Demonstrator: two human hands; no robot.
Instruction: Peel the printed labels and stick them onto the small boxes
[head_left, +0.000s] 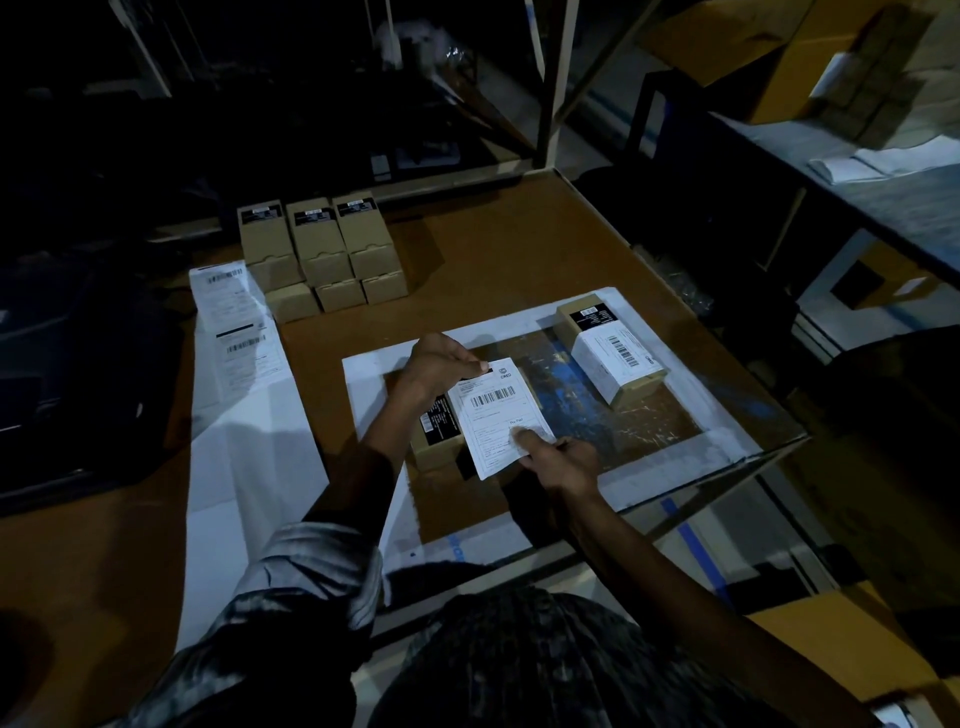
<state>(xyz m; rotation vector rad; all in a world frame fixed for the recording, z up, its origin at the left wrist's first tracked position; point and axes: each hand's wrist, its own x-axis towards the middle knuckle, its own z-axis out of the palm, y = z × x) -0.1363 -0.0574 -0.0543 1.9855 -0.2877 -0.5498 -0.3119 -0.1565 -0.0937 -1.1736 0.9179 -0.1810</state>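
A white printed label (500, 415) with a barcode hangs over a small brown box (434, 434) on the worn mat. My left hand (439, 366) pinches the label's top edge. My right hand (558, 457) pinches its lower right corner, thumb on the printed face. The box is partly hidden under the label; its black sticker shows at the left. A second small box (610, 353) with a white label stuck on it lies at the mat's far right. Several unlabelled boxes (317, 249) are stacked at the back.
A long strip of printed labels (234, 322) lies on the left over white backing paper (244, 467). The brown table (498, 244) ends close on the right. Dark equipment fills the left side; shelving and cartons stand at the right.
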